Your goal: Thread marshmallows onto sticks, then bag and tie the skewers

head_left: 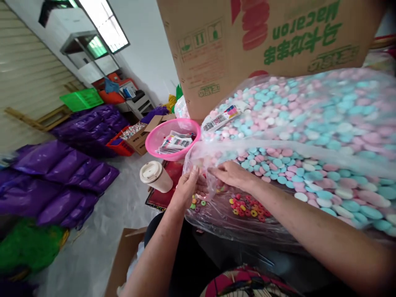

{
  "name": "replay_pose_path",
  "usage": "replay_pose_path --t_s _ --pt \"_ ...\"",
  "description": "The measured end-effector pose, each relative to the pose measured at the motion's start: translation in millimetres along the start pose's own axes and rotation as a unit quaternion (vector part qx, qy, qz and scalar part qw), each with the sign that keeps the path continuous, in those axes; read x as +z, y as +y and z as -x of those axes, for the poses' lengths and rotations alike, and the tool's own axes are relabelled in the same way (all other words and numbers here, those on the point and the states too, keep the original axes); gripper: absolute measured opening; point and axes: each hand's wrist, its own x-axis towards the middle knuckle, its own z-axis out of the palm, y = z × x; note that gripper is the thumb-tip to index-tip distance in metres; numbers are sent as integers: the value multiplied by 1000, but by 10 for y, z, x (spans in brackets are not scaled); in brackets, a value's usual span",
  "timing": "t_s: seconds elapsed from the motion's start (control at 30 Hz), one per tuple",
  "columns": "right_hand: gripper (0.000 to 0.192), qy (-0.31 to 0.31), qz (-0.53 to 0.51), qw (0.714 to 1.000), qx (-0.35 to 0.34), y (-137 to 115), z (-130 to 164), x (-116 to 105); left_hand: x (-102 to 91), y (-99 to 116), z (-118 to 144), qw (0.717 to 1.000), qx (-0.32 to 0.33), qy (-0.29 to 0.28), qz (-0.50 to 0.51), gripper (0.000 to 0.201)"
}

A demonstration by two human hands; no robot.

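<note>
My left hand (189,186) and my right hand (232,173) are close together, fingers curled and pinching a small clear plastic bag (211,186) between them. What is inside the bag I cannot make out. Just below lie green, orange and purple rings (198,203), and beside them a heap of red and yellow rings (249,207). Behind my right hand a large clear plastic sack (297,144) spreads its folded edge over many pink, blue and white round pieces (278,165). A printed packet (223,119) rests on top of the sack.
A pink basket (149,142) with printed packets stands beyond my left hand, near a lidded paper cup (156,177). A big cardboard box (204,53) rises behind the sack. Purple packs (55,177) are stacked on the floor at left, and an open carton (123,251) is below.
</note>
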Motion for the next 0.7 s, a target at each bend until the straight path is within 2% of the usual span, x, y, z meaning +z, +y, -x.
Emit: replay_pose_path --t_s 0.1,0.2,0.37,0.5,0.6,0.7 --pt "27 -33 -31 999 -12 5 -40 76 63 19 -90 999 -29 -8 -33 46" --pt "25 -46 -66 997 -15 55 -13 46 91 -24 -172 999 -16 -25 -45 36" --pt "32 -20 -102 994 -24 41 -42 -20 157 -42 -311 987 124 19 -99 27" --pt "24 -15 -87 995 -44 7 -112 -54 111 80 -339 979 174 34 -103 25" --pt "23 20 -34 998 -57 154 -13 -183 -7 152 -300 977 192 58 -72 27" --pt "21 63 37 993 -88 524 273 -316 -82 130 -262 975 193 71 -79 27"
